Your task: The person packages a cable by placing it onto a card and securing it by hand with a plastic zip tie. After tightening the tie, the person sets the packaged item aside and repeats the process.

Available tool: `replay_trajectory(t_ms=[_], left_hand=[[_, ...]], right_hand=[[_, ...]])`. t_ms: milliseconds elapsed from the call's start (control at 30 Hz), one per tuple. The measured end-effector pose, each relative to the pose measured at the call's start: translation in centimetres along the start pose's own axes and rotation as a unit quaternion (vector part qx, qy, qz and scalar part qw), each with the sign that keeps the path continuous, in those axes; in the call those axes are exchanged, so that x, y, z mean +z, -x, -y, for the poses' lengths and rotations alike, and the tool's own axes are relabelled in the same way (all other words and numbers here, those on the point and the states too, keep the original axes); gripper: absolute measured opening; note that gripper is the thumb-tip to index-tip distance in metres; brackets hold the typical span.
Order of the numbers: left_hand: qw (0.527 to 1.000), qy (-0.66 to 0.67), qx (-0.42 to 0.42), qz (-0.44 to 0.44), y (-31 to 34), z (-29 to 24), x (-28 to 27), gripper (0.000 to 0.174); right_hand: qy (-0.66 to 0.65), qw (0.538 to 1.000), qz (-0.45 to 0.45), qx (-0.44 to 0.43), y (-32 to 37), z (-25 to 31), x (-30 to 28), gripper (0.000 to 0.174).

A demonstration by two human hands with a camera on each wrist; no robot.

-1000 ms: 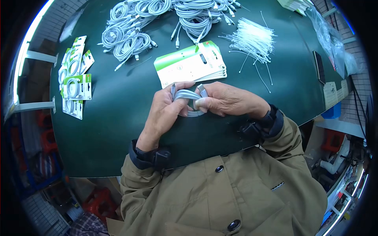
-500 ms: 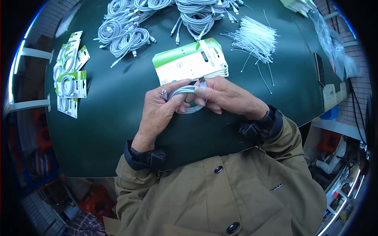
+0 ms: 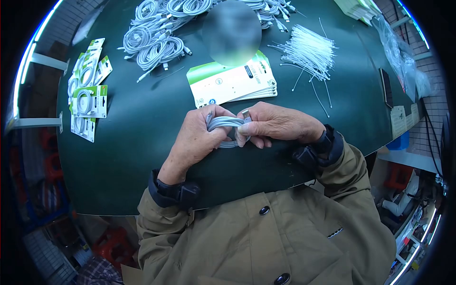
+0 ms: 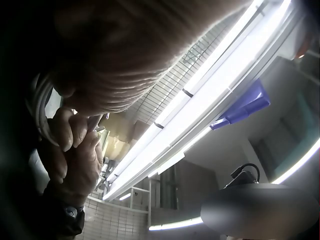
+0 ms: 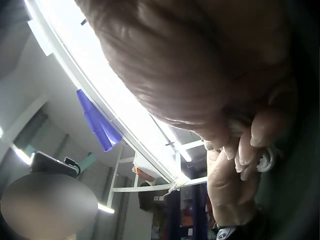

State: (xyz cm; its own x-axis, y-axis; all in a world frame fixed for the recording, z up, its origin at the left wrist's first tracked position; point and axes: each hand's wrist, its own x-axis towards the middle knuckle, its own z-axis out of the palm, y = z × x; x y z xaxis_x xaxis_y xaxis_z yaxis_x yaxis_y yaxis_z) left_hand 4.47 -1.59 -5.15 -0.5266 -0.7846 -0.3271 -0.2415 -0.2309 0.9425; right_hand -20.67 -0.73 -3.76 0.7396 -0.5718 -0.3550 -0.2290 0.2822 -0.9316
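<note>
A coiled pale grey cable (image 3: 227, 121) is held between both hands above the dark green table. In the head view the left hand (image 3: 197, 135) grips the coil's left side, a connector end standing by its thumb. The right hand (image 3: 275, 121) pinches the coil's right side, with a metal plug (image 3: 246, 115) sticking up beside the thumb. Part of the coil (image 5: 267, 159) shows past the fingers in the right wrist view. The left wrist view shows a dim loop (image 4: 41, 107) near the fingers. Just beyond the hands lies a stack of green-and-white cards (image 3: 230, 81).
Coiled cables (image 3: 159, 50) lie at the table's far side. White cable ties (image 3: 311, 51) are piled right of the cards. Packaged cables (image 3: 88, 102) sit at the left. A phone (image 3: 386, 88) and plastic bag (image 3: 396, 52) lie at the right edge. A blurred round patch covers the far centre.
Both hands, still holding the coil, have shifted slightly toward the body since half a second ago. The coil's tilt and the fingers around it have changed a little.
</note>
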Motion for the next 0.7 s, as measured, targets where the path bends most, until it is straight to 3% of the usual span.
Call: replay_trajectory(t_ms=[233,433,567,600,700], left_hand=[[0.996,-0.022,-0.019,0.078,0.5,-0.7,-0.7,0.024],[0.995,-0.056,-0.018,0.077,1.1,-1.7,-0.5,0.029],[0.998,0.037,0.05,-0.021,1.4,-2.4,0.3,0.038],[0.996,0.051,0.059,-0.039,1.2,-2.4,0.3,0.052],[0.983,0.077,0.127,-0.105,1.1,-3.0,0.7,0.065]], right_hand=[[0.068,0.998,0.001,-0.012,-0.1,-0.4,0.3,0.051],[0.06,0.998,-0.016,-0.019,0.1,0.5,0.7,0.049],[0.048,0.994,-0.066,-0.079,0.2,-0.1,0.5,0.046],[0.046,0.991,-0.077,-0.094,0.2,0.1,0.6,0.046],[0.051,0.984,-0.105,-0.134,0.8,1.7,0.5,0.046]])
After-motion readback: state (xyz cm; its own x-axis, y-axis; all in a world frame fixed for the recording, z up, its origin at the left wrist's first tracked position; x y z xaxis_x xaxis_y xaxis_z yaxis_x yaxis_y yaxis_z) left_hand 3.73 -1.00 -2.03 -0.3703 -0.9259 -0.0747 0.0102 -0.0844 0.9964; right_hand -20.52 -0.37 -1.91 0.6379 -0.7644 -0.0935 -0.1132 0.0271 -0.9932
